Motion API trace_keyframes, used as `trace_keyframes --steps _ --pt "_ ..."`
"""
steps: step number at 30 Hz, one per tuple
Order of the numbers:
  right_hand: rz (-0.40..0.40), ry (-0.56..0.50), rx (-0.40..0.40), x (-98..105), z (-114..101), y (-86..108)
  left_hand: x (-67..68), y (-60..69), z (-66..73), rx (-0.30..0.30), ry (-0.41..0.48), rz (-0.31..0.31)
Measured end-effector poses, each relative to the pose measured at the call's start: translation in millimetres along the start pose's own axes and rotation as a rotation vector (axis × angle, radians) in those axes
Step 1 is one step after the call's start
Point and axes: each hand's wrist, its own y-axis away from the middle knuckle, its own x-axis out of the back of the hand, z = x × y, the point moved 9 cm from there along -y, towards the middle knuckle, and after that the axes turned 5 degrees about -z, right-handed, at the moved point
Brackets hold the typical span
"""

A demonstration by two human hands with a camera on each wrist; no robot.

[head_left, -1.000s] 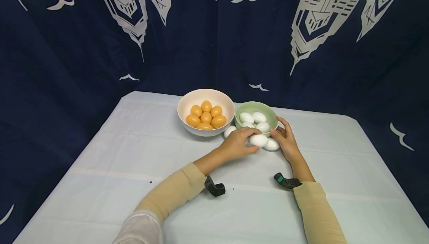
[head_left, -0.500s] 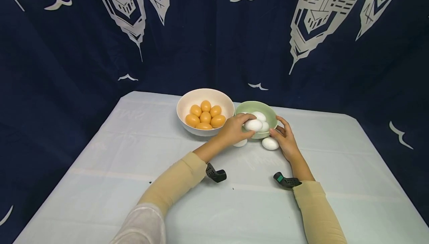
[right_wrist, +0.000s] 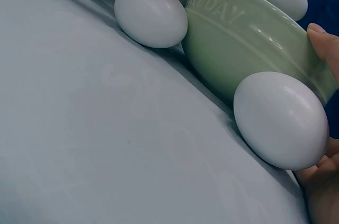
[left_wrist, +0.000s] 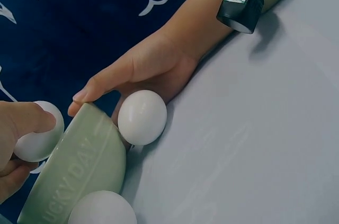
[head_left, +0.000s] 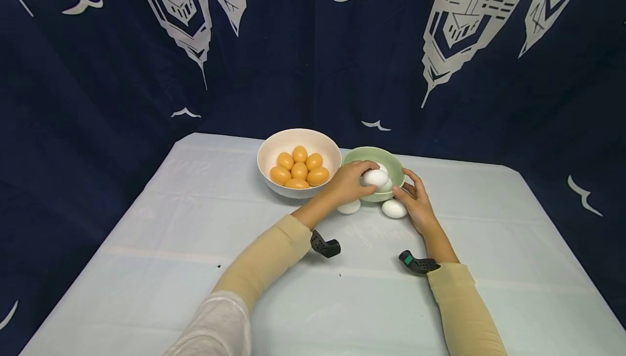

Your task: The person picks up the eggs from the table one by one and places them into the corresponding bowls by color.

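My left hand (head_left: 348,183) pinches a white egg (head_left: 375,178) between thumb and fingers, over the inside of a small green bowl (head_left: 359,154). Other white eggs lie in that bowl, mostly hidden behind the hand and the held egg. At the bowl's right side, my right hand (head_left: 419,207) grips its rim, the thumb (left_wrist: 94,87) on the edge. Two white eggs rest on the table against the front of the bowl: a left one (head_left: 349,207), partly under my left wrist, and a right one (head_left: 394,208) beside my right hand. Raised lettering shows on the bowl's outer wall in both wrist views.
A larger cream bowl (head_left: 266,163) with several orange eggs (head_left: 299,171) stands close against the green bowl's left side. Both are near the far edge of the white-covered table (head_left: 161,247). A dark blue printed curtain (head_left: 313,62) hangs behind.
The left hand has carried a white egg from the table in front up and back over the green bowl, then slightly right. The right hand has stayed at the bowl.
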Motion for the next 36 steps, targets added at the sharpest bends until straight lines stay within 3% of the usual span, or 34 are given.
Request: trace_keyframes --steps 13,21,30,36 --pt "-0.008 -0.002 0.004 0.0 1.2 0.7 -13.0 -10.2 -10.5 0.026 0.03 -0.075" --pt "-0.004 -0.011 0.013 0.2 1.3 -0.3 -18.8 -10.9 -11.1 0.024 -0.026 -0.125" --pt "-0.002 -0.017 0.017 1.0 0.9 -0.7 -16.4 -5.6 -10.3 -0.017 -0.018 -0.078" --pt "-0.003 -0.024 0.029 0.3 -0.6 -0.1 -9.2 5.8 -7.5 -0.037 0.023 -0.025"
